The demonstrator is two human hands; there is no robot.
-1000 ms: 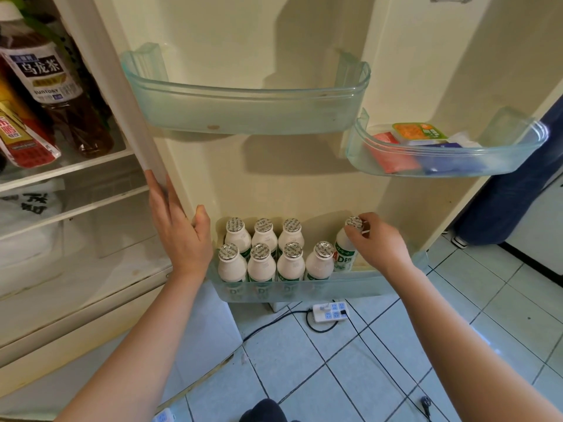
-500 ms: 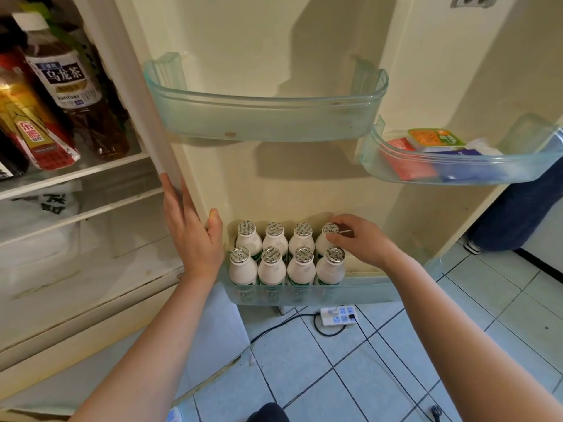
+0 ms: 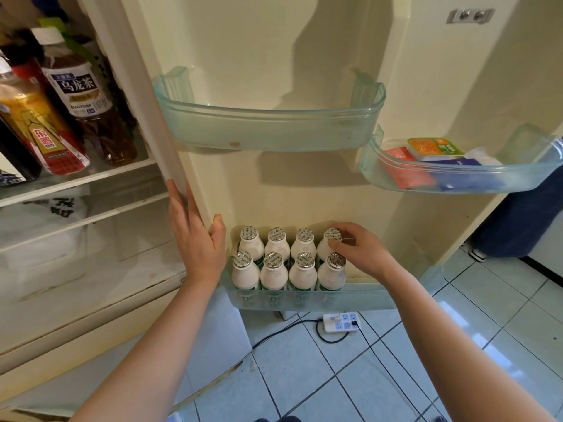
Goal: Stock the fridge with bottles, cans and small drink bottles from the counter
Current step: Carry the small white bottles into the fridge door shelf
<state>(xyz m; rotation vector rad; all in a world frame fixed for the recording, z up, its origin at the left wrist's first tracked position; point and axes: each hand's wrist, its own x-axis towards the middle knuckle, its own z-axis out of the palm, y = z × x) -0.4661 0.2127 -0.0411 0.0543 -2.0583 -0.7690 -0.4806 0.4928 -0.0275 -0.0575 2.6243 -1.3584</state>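
Note:
Several small white drink bottles with foil caps (image 3: 274, 271) stand upright in two rows in the bottom door bin (image 3: 365, 296) of the open fridge. My right hand (image 3: 358, 251) pinches the neck of the back row's rightmost bottle (image 3: 332, 236), which stands in the bin. My left hand (image 3: 195, 239) lies flat with straight fingers against the door's hinge-side edge, just left of the bottles. Large tea and drink bottles (image 3: 88, 99) stand on the fridge shelf at the upper left.
An upper door bin (image 3: 268, 129) holds nothing. A second bin (image 3: 457, 178) on the right holds flat packets. A power strip (image 3: 341, 322) with a cable lies on the tiled floor below the door. A person's dark trouser leg (image 3: 518, 226) stands at the right.
My right hand carried the bottle left from the bin's right part into the back row beside the others. The left hand stayed on the door edge.

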